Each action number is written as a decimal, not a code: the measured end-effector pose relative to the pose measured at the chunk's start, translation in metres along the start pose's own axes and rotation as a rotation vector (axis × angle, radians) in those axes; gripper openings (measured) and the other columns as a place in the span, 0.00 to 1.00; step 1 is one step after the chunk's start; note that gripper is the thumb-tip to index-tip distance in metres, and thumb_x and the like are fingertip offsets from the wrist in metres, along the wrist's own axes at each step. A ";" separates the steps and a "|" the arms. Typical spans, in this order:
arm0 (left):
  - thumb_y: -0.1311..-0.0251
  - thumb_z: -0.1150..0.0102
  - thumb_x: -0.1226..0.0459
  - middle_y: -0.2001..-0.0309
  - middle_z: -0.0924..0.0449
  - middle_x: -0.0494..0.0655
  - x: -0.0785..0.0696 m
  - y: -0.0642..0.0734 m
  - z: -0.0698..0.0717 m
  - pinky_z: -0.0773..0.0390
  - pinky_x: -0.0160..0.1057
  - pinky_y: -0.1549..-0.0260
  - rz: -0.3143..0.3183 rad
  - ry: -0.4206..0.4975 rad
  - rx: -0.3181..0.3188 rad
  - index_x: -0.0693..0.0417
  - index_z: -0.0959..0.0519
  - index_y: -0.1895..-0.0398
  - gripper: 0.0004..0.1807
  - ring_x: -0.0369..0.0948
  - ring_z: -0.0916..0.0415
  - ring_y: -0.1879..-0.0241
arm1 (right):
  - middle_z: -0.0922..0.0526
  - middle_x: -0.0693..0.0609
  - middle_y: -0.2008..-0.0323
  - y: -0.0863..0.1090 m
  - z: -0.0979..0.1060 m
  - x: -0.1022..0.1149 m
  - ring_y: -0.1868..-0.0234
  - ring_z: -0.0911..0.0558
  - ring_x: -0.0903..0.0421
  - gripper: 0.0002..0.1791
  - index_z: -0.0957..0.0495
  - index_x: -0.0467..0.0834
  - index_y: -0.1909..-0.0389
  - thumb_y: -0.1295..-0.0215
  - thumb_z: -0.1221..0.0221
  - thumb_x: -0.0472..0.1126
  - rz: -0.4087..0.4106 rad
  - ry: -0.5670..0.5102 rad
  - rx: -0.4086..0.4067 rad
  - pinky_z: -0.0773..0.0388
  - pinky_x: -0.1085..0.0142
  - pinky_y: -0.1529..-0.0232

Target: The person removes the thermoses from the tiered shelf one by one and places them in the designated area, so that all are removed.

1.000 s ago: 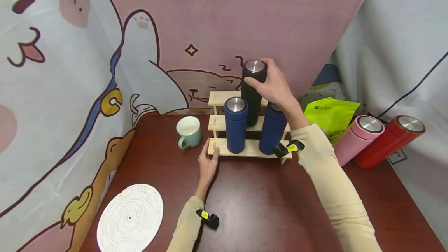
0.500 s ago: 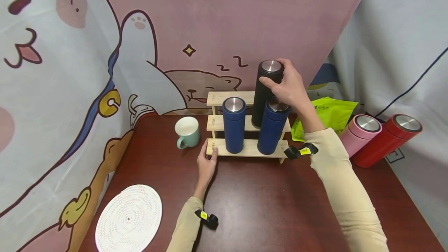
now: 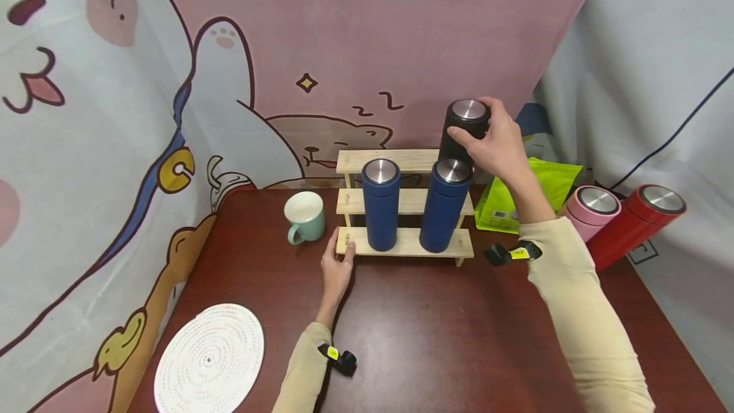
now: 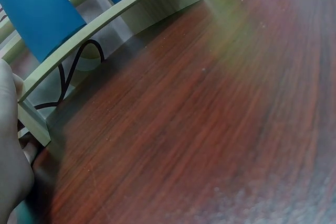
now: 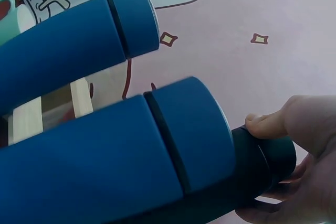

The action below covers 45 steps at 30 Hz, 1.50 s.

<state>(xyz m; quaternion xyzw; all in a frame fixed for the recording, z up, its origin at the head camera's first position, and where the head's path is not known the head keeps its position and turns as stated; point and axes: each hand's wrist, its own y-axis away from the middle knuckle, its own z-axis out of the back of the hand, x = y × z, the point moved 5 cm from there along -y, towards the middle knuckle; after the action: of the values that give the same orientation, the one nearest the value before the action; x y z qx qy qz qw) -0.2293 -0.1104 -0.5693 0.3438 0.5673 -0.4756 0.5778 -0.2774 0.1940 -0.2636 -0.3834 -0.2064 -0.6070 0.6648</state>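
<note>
My right hand [image 3: 501, 145] grips a black thermos [image 3: 455, 137] around its upper end, thumb on the near side. That thermos stands behind the right blue thermos [image 3: 440, 215], which hides its lower part; in the right wrist view the black thermos [image 5: 252, 169] overlaps the blue one. A second blue thermos [image 3: 381, 215] stands upright on the left of the lowest step of a three-step wooden rack [image 3: 409, 241]. My left hand [image 3: 336, 268] holds the rack's lower left end, thumb on top. In the left wrist view, part of the left hand [image 4: 10, 145] shows at the rack's leg.
A mint mug [image 3: 306, 218] stands left of the rack. A round white woven mat [image 3: 209, 359] lies front left on the brown table [image 3: 413, 330]. To the right are a lime-green bag [image 3: 504, 209], a pink thermos [image 3: 590, 212] and a red thermos [image 3: 636, 228]. A patterned curtain hangs behind.
The right hand has moved the black thermos to the right, from between the two blue thermoses to behind the right one. The left hand keeps its hold on the rack.
</note>
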 end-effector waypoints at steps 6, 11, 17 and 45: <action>0.32 0.37 0.65 0.32 0.25 0.53 -0.001 0.001 0.002 0.27 0.56 0.39 -0.010 0.010 -0.012 0.56 0.31 0.27 0.31 0.49 0.27 0.36 | 0.29 0.31 0.35 0.005 0.009 -0.009 0.39 0.27 0.35 0.44 0.46 0.38 0.24 0.32 0.38 0.53 0.006 0.023 -0.030 0.28 0.42 0.40; 0.33 0.37 0.67 0.33 0.24 0.55 -0.003 0.001 0.002 0.27 0.58 0.39 -0.012 0.013 -0.039 0.57 0.30 0.27 0.30 0.51 0.26 0.37 | 0.29 0.31 0.36 0.009 0.018 -0.015 0.41 0.27 0.35 0.44 0.45 0.36 0.24 0.32 0.38 0.53 0.015 0.044 -0.049 0.29 0.42 0.41; 0.32 0.40 0.71 0.33 0.26 0.63 -0.027 0.009 0.003 0.26 0.58 0.40 -0.009 0.014 -0.014 0.63 0.31 0.28 0.29 0.55 0.26 0.38 | 0.27 0.31 0.38 0.013 0.029 -0.021 0.45 0.27 0.36 0.45 0.44 0.37 0.24 0.32 0.37 0.55 0.003 0.084 -0.055 0.31 0.43 0.44; 0.33 0.37 0.69 0.34 0.24 0.58 -0.001 0.002 0.000 0.26 0.57 0.42 -0.031 0.019 -0.040 0.59 0.31 0.28 0.31 0.53 0.25 0.39 | 0.30 0.29 0.37 0.056 0.067 -0.051 0.51 0.30 0.35 0.46 0.47 0.36 0.23 0.31 0.40 0.57 -0.049 0.216 -0.026 0.32 0.49 0.56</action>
<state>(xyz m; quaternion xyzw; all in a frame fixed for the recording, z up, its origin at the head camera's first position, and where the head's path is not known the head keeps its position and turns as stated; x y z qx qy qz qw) -0.2279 -0.1094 -0.5684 0.3280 0.5874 -0.4699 0.5715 -0.2194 0.2761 -0.2747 -0.3193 -0.1347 -0.6634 0.6632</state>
